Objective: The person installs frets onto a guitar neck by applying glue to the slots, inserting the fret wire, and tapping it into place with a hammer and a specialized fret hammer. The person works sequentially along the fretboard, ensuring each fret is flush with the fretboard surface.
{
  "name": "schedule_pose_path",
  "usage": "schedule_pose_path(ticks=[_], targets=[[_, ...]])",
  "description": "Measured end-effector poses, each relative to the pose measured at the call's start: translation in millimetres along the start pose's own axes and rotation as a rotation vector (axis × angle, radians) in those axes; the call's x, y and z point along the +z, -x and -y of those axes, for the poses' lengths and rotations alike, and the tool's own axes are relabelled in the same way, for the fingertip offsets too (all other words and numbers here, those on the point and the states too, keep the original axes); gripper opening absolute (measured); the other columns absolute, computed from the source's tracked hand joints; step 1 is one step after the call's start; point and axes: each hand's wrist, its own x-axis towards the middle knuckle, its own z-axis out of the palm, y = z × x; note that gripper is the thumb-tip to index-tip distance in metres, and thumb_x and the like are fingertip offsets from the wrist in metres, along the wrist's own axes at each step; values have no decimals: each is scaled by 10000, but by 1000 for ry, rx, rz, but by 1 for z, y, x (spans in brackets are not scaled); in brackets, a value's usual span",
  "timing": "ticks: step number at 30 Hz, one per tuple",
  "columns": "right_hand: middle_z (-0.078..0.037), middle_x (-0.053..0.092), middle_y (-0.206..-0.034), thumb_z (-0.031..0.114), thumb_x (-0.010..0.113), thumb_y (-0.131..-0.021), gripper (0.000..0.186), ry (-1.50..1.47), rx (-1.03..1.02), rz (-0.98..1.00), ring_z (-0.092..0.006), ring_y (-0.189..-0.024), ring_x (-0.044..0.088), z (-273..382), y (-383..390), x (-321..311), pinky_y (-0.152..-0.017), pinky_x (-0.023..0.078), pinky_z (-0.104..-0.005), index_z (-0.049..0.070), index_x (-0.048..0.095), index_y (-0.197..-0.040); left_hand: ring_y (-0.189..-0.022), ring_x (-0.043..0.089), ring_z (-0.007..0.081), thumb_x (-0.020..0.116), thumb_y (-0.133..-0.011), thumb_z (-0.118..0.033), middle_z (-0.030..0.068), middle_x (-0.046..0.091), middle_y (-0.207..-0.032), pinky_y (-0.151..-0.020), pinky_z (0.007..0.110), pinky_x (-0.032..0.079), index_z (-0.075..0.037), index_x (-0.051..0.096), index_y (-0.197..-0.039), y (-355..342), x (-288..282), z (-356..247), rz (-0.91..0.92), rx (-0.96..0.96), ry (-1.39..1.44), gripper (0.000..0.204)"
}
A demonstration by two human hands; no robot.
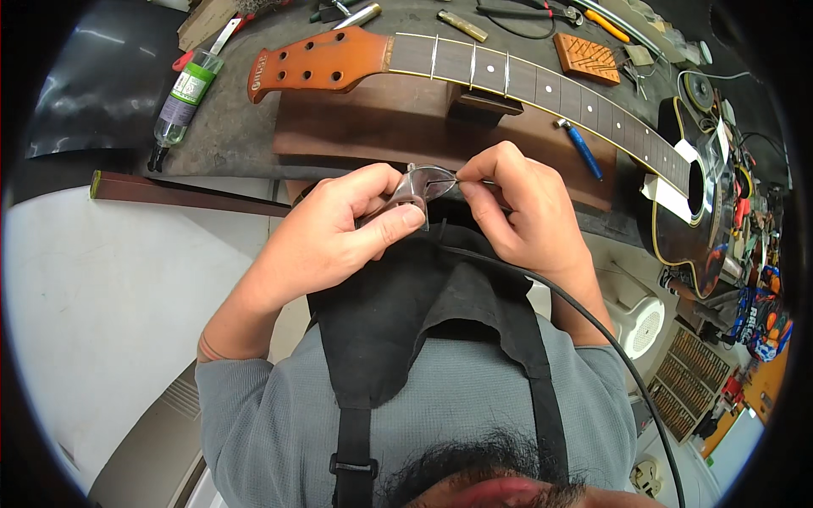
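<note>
My left hand [347, 216] is closed around a shiny metal nipper-like tool [413, 186] with a rounded head, held just off the bench's near edge. The fingertips of my right hand [521, 203] pinch a thin wire [456, 179] whose end reaches the tool's head. Most of the wire is hidden by my fingers. Beyond my hands lies an acoustic guitar, its orange-brown headstock [330, 63] at the left and its dark body [694, 241] at the right. A few silvery frets cross the fretboard [546, 87] near the headstock.
A dark wooden support [484, 103] stands under the neck. Nearby are a blue-handled tool [583, 152], a drilled wooden block [586, 57] holding thin pieces, and a bottle [185, 97]. A black cable [593, 317] runs past my right forearm. More tools line the bench's back.
</note>
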Motion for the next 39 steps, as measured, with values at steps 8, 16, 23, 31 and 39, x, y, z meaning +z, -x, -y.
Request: schedule_pose_path(ticks=[8,16,23,31,39], targets=[[-95,685,-816,39,751,-905,152,-8,-9,0,-330,-688,663,-3,1,-1,-656,519,-429,67,640,-1005,-635,580,35,650,-1112,-260,-22,629,-743,-542,218,469,-42,640,-1016,-2,0,-5,19,-111,17,239],[-100,675,-802,41,751,-907,154,-11,-29,-12,-334,-683,662,-4,2,-2,-650,518,-429,66,636,-1007,-632,541,24,618,-1124,-228,-42,592,-748,-534,209,444,-32,645,-1105,-2,2,4,31,-50,95,199],[-96,675,-789,31,747,-913,157,26,-57,-31,-330,-673,668,-7,2,1,-648,524,-429,69,629,-1009,-635,515,19,615,-1132,-236,-50,575,-758,-530,202,412,-18,656,-1187,-2,8,9,5,-19,157,229],[-96,681,-774,25,744,-915,153,42,-70,-79,-330,-647,671,-9,6,7,-628,531,-418,68,629,-1006,-635,504,16,616,-1133,-225,-51,571,-774,-530,193,404,-14,663,-1220,-1,12,11,-2,-28,195,233],[-103,685,-784,40,753,-918,151,-18,-14,10,-339,-682,677,-4,7,-1,-642,528,-435,65,632,-1005,-645,511,19,614,-1132,-250,-58,566,-763,-544,203,417,-32,648,-1145,0,6,14,48,-38,114,222]])
